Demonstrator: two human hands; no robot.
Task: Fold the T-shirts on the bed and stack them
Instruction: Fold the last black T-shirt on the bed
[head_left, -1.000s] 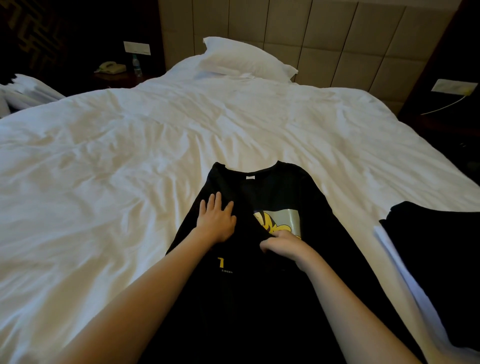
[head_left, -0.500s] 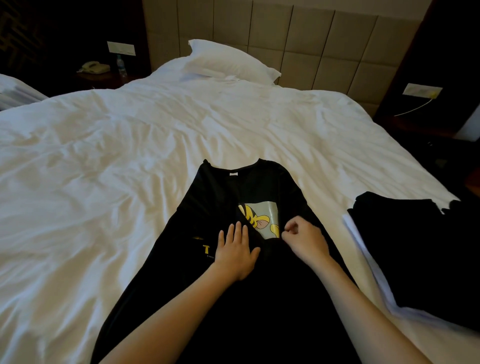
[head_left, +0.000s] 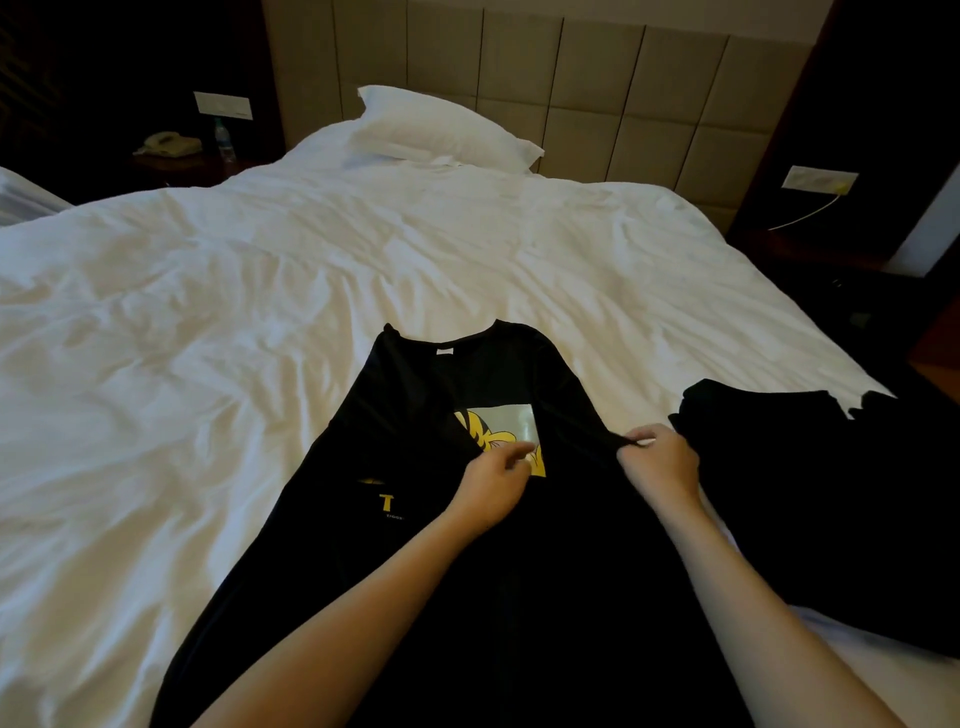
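A black T-shirt (head_left: 467, 597) with a yellow and grey cartoon print lies lengthwise on the white bed (head_left: 208, 364), collar pointing at the headboard. My right hand (head_left: 660, 462) pinches a fold of its right edge and pulls the cloth out sideways. My left hand (head_left: 493, 483) hovers over the print at the shirt's middle, fingers loosely curled; whether it grips cloth is unclear. A pile of dark folded clothes (head_left: 831, 519) sits on the bed to the right of the shirt.
A white pillow (head_left: 441, 130) lies at the head of the bed against a padded headboard (head_left: 571, 78). A nightstand on the left carries a phone (head_left: 166, 143) and a water bottle (head_left: 224, 141). The bed's right edge drops off near the dark pile.
My right hand moved right from beside the print to the shirt's right edge and took hold of the cloth. My left hand lifted from lying flat and shifted right over the print.
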